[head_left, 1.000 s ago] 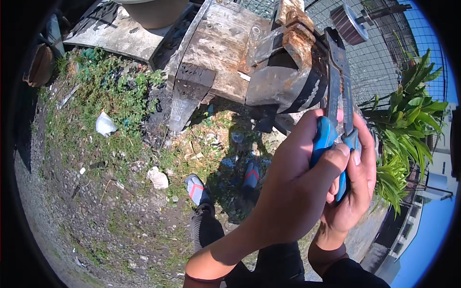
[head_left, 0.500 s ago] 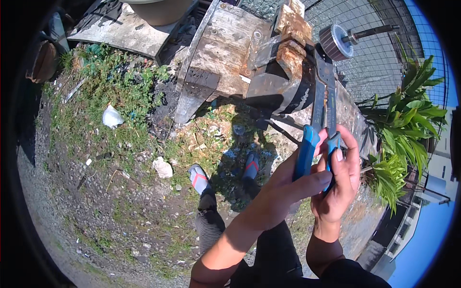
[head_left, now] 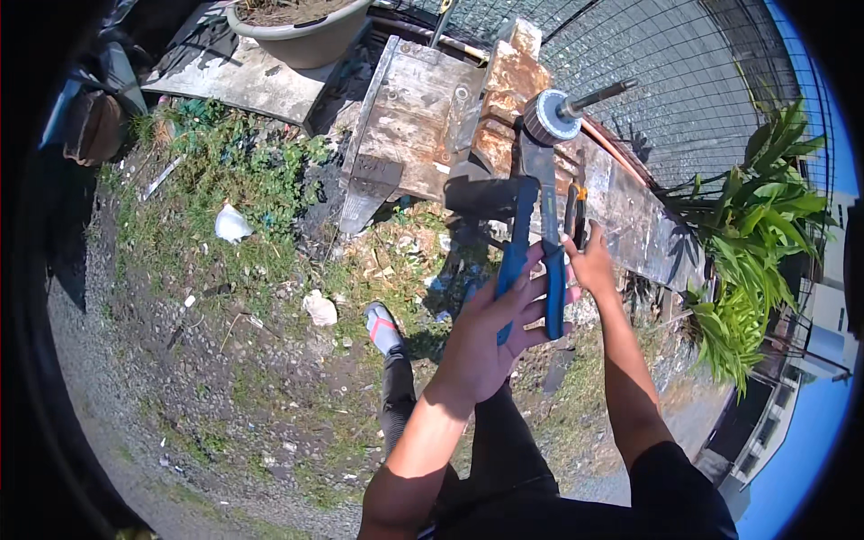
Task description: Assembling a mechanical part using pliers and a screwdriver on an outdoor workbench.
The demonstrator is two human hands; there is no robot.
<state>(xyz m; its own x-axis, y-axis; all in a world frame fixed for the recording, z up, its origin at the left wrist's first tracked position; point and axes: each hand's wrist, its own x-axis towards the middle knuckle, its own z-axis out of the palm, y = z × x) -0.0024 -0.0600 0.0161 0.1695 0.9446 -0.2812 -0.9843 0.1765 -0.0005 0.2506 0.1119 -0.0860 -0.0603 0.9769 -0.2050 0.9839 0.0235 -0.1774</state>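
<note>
My left hand (head_left: pixel 490 337) grips long-handled pliers (head_left: pixel 515 261) with blue grips, its fingers spread across both handles, which stand apart. At the far end of their dark jaws is a motor rotor (head_left: pixel 545 119), a ridged cylinder with a pale end face and a metal shaft pointing right; the jaws' contact with it is partly hidden. To the right, my right hand (head_left: pixel 594 265) has thumb and fingers closed about the handle ends of a smaller black-and-orange plier-like tool (head_left: pixel 578 202) over the wooden bench. That tool's head is hard to make out.
Rusty metal blocks (head_left: pixel 513 76) sit on the weathered wooden bench (head_left: pixel 418 99). Behind it stands a wire mesh fence (head_left: pixel 675 72). A large planter (head_left: pixel 310 40) is at the back left, leafy plants (head_left: pixel 756 234) at the right. Gravelly, grassy ground (head_left: pixel 261 360) lies below.
My right hand has let go of the blue pliers and moved forward to the black-and-orange tool. The blue pliers and rotor have shifted left in view, with my left hand still holding the handles.
</note>
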